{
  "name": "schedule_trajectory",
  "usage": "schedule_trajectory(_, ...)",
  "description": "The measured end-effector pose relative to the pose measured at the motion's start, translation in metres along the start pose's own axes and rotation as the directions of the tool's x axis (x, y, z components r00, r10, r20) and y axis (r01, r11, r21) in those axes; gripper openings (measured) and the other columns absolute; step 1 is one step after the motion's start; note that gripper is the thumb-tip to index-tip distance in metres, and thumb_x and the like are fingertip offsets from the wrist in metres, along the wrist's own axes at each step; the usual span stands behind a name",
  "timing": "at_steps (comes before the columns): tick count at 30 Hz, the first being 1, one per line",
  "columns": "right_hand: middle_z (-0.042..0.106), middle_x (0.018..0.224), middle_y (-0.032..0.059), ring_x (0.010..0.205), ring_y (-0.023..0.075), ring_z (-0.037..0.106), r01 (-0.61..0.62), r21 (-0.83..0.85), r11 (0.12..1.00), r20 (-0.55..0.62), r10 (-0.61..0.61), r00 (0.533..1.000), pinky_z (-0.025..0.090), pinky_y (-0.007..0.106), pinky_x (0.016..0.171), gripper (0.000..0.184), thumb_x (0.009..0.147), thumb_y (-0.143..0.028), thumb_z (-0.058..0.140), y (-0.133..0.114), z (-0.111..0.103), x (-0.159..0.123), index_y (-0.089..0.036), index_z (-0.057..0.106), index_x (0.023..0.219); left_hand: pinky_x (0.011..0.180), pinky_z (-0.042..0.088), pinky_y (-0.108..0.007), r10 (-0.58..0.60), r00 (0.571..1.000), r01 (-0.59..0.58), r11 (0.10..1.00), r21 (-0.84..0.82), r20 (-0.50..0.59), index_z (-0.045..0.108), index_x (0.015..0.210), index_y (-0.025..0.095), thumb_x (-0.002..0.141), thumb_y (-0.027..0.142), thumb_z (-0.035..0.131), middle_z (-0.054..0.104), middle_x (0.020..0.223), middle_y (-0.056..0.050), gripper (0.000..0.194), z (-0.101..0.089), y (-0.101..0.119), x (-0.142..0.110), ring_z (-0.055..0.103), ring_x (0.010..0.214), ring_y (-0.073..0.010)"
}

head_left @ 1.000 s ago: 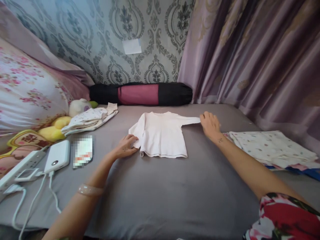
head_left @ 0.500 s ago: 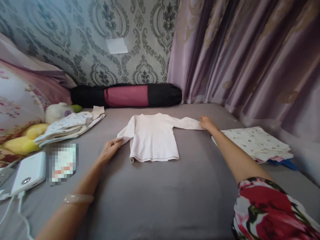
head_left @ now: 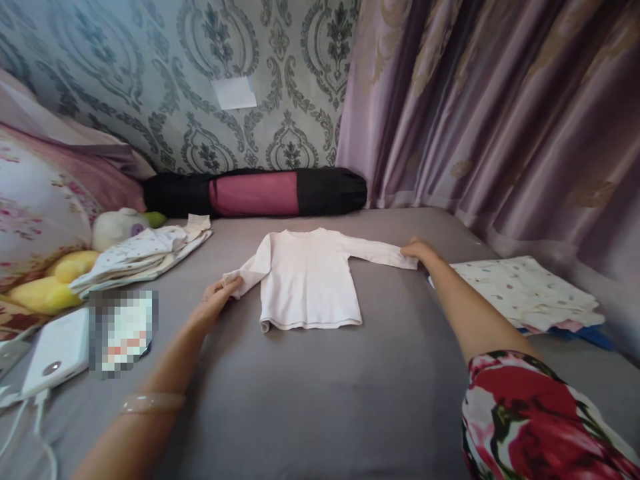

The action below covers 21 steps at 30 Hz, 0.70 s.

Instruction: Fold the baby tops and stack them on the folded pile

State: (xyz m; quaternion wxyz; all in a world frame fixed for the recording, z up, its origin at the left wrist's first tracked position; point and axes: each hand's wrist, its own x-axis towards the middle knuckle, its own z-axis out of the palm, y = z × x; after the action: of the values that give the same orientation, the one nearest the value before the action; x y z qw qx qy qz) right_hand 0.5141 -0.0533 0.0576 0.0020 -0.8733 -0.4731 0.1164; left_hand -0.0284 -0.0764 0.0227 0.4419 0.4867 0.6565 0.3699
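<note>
A small, pale long-sleeved shirt (head_left: 310,280) lies spread on the grey bed sheet, its neckline pointing away from me and its hem towards me. My left hand (head_left: 216,300) is closed on the cuff of the left-side sleeve, which slants down and outwards. At the other end, my right hand (head_left: 421,252) has its fingers closed on the cuff of the right-side sleeve, which is stretched out almost straight. The thumbs are partly hidden from view.
Folded patterned clothes (head_left: 530,293) lie to the right by the curtain (head_left: 425,120). Another clothes pile (head_left: 145,257) sits at the left, beside plush toys (head_left: 117,227). A white power bank (head_left: 57,350) with cables is nearer. A black-and-pink long bag (head_left: 255,193) lies along the wall.
The left-side cuff has been drawn slightly outwards with my left hand. My right hand has shifted a little to the right, and more of that cuff's end shows.
</note>
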Motion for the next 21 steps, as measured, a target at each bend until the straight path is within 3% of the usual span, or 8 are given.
schedule_trajectory(2, 0.067, 0.11, 0.0219, 0.109, 0.0317, 0.061, 0.045, -0.088, 0.995, -0.143, -0.058, 0.988, 0.047, 0.038, 0.087, 0.033, 0.08, -0.016, 0.057, -0.009, 0.002, -0.011, -0.01, 0.069, 0.11, 0.058, 0.045, -0.022, -0.024, 1.0, 0.026, 0.993, -0.118, 0.016, 0.07, 0.087, 0.019, 0.061, 0.048, 0.077, 0.069, 0.079, -0.001, 0.04, -0.001, 0.001, 0.004, 0.062, 0.069, -0.0159)
schedule_trajectory(5, 0.064, 0.118, 0.0217, 0.116, 0.0312, 0.056, 0.246, -0.142, 0.959, -0.306, -0.278, 0.91, 0.041, 0.042, 0.097, 0.035, 0.088, -0.011, 0.044, -0.035, 0.011, -0.023, -0.011, 0.067, 0.114, 0.056, 0.046, -0.02, -0.096, 0.995, 0.094, 0.964, -0.25, 0.005, 0.068, 0.083, 0.016, 0.057, 0.034, 0.08, 0.068, 0.076, -0.001, 0.033, -0.004, 0.01, 0.008, 0.06, 0.066, -0.0128)
schedule_trajectory(8, 0.064, 0.123, 0.013, 0.115, 0.0236, 0.057, 0.481, -0.067, 0.874, -0.244, -0.482, 0.842, 0.04, 0.032, 0.099, 0.038, 0.094, -0.013, 0.037, -0.073, 0.022, -0.026, -0.017, 0.064, 0.12, 0.054, 0.049, -0.021, -0.143, 0.989, 0.126, 0.933, -0.337, -0.027, 0.067, 0.084, 0.014, 0.057, 0.023, 0.078, 0.066, 0.074, -0.001, 0.031, -0.014, 0.022, 0.013, 0.059, 0.062, -0.0119)
schedule_trajectory(10, 0.064, 0.125, 0.0084, 0.116, 0.0193, 0.057, 0.574, 0.014, 0.819, -0.202, -0.56, 0.804, 0.038, 0.026, 0.101, 0.038, 0.096, -0.014, 0.037, -0.097, 0.029, -0.024, -0.018, 0.064, 0.122, 0.054, 0.05, -0.02, -0.121, 0.99, 0.085, 0.922, -0.379, -0.072, 0.066, 0.085, 0.014, 0.057, 0.021, 0.077, 0.067, 0.076, 0.0, 0.031, -0.025, 0.031, 0.018, 0.06, 0.062, -0.0111)
schedule_trajectory(14, 0.063, 0.128, 0.0066, 0.118, 0.0185, 0.055, 0.594, 0.09, 0.799, -0.185, -0.573, 0.798, 0.037, 0.025, 0.101, 0.037, 0.097, -0.018, 0.038, -0.124, 0.045, -0.019, -0.019, 0.064, 0.122, 0.058, 0.051, -0.02, -0.04, 0.987, -0.028, 0.912, -0.408, -0.158, 0.064, 0.088, 0.017, 0.061, 0.021, 0.073, 0.068, 0.082, 0.0, 0.029, -0.053, 0.05, 0.03, 0.061, 0.068, -0.0111)
schedule_trajectory(18, 0.054, 0.14, 0.0037, 0.124, 0.0232, 0.05, 0.546, 0.07, 0.835, -0.219, -0.522, 0.824, 0.036, 0.036, 0.105, 0.041, 0.099, -0.031, 0.032, -0.125, 0.063, -0.02, -0.025, 0.06, 0.128, 0.062, 0.051, -0.021, 0.007, 0.976, -0.09, 0.924, -0.372, -0.218, 0.062, 0.086, 0.017, 0.063, 0.021, 0.068, 0.068, 0.08, -0.001, 0.024, -0.075, 0.065, 0.046, 0.062, 0.071, -0.0129)
schedule_trajectory(21, 0.044, 0.149, 0.0046, 0.132, 0.0264, 0.041, 0.55, -0.005, 0.835, -0.23, -0.536, 0.812, 0.032, 0.044, 0.109, 0.047, 0.099, -0.037, 0.027, -0.123, 0.072, -0.024, -0.024, 0.049, 0.139, 0.064, 0.051, -0.024, -0.008, 0.97, -0.089, 0.918, -0.386, -0.243, 0.061, 0.084, 0.016, 0.061, 0.018, 0.068, 0.066, 0.077, -0.001, 0.025, -0.084, 0.069, 0.062, 0.061, 0.069, -0.0131)
